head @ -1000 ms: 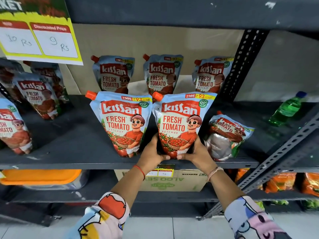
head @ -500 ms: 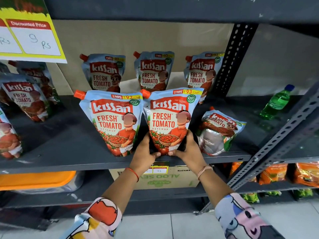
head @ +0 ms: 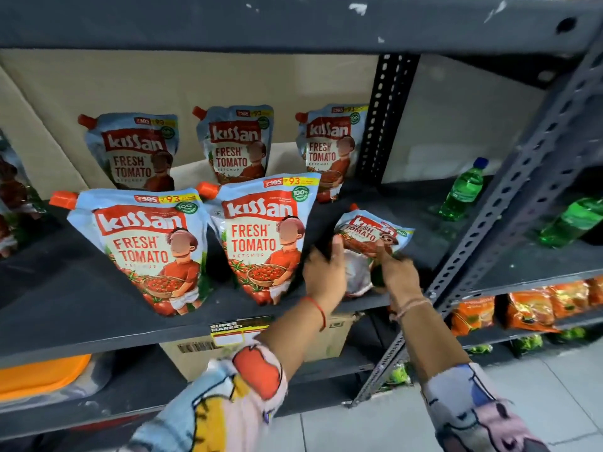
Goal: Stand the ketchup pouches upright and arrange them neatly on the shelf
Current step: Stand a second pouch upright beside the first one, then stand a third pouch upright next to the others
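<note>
On the dark metal shelf (head: pixel 81 305), two large ketchup pouches stand upright in the front row, one on the left (head: pixel 146 246) and one in the middle (head: pixel 261 236). Three more upright pouches (head: pixel 235 145) line the cardboard backing behind them. To the right of the front row, a slumped ketchup pouch (head: pixel 370 234) lies crumpled with its silver base showing. My left hand (head: pixel 326 272) grips its left side and my right hand (head: pixel 396 272) grips its front and right side.
A perforated upright post (head: pixel 388 119) and a diagonal brace (head: pixel 505 197) border the bay on the right. Beyond them lie green bottles (head: pixel 463 190). Orange packets (head: pixel 528 308), a cardboard box (head: pixel 326 337) and an orange-lidded container (head: pixel 42 376) sit below. More pouches (head: pixel 13 197) show at the far left.
Both hands have let go of the middle front pouch, which stays upright, and moved right onto the slumped pouch. The camera has swung right.
</note>
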`<state>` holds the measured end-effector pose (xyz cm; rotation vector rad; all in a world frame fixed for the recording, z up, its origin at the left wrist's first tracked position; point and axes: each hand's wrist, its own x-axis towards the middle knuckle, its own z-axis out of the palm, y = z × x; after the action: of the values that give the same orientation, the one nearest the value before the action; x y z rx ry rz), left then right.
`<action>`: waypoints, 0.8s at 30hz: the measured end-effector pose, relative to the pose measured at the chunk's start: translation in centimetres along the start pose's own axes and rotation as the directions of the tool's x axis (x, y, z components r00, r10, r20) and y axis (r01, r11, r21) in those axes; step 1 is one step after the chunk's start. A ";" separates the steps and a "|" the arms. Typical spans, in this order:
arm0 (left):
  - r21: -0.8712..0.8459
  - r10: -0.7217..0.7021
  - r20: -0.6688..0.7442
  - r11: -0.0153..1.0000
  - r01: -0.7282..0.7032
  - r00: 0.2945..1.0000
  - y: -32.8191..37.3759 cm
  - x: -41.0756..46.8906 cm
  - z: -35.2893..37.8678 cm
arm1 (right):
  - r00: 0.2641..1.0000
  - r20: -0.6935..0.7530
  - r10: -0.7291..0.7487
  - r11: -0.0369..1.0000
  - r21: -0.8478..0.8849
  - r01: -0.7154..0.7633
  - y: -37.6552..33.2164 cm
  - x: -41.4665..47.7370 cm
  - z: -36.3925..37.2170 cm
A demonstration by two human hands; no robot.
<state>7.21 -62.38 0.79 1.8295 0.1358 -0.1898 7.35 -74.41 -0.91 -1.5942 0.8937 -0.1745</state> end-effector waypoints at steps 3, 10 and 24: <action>-0.041 -0.165 -0.017 0.986 0.164 0.986 0.5 2.3 1.0 | 0.982 0.159 0.099 0.968 0.215 -0.132 -0.3 0.8 -0.1; -0.312 -0.328 0.430 0.821 0.479 0.841 0.0 2.9 0.4 | 0.858 0.467 0.213 0.927 0.180 -0.328 -1.4 1.4 -3.2; -0.209 0.152 0.324 0.974 -0.086 0.934 -0.6 2.7 -1.2 | 0.772 0.420 -0.477 0.864 0.387 0.323 -1.3 1.1 -2.0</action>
<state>9.81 -61.12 0.03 1.5812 -0.1942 -0.3892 7.52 -76.67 0.36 -1.4292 0.0914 -0.1717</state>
